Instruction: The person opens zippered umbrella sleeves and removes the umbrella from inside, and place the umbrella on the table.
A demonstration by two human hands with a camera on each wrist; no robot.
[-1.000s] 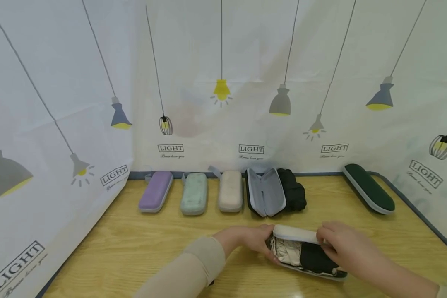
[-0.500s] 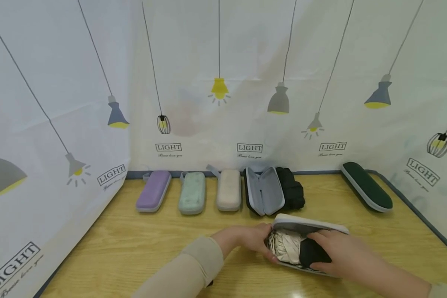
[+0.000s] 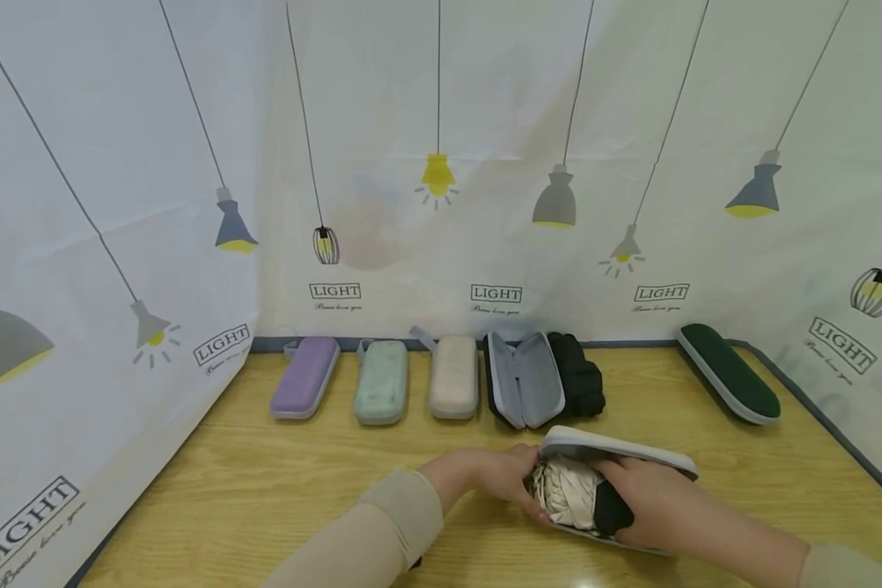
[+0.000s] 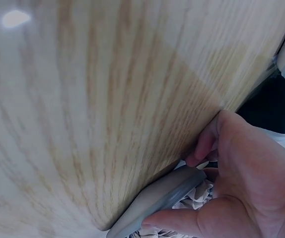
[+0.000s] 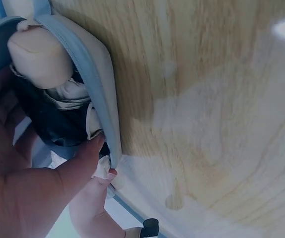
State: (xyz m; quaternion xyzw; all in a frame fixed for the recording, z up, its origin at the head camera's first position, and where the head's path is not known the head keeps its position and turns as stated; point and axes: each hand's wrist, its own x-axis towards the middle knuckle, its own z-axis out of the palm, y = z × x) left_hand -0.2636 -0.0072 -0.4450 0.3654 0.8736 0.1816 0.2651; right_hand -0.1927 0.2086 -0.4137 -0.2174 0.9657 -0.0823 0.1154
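Note:
A pale zip case [image 3: 621, 447] lies unzipped on the table, its lid raised at the back. Inside is a folded umbrella [image 3: 569, 492] of crumpled cream fabric with a black band around it; its cream handle [image 5: 40, 57] shows in the right wrist view. My left hand [image 3: 510, 478] grips the case's left end, thumb at the front rim. My right hand [image 3: 654, 502] reaches under the lid and holds the umbrella around the black part, thumb on the near side, fingers on the far side. The hand hides the case's right end in the head view.
Along the back stand purple [image 3: 305, 378], mint [image 3: 382, 382] and beige [image 3: 454, 377] closed cases. Beside them an open black case [image 3: 536, 380] touches a bunched black fabric bundle [image 3: 579, 376]. A dark green case [image 3: 731, 373] lies at the back right.
My right hand has gone from the lid's edge down into the case and onto the umbrella. The lid stands higher than before. My left hand stays at the case's left end.

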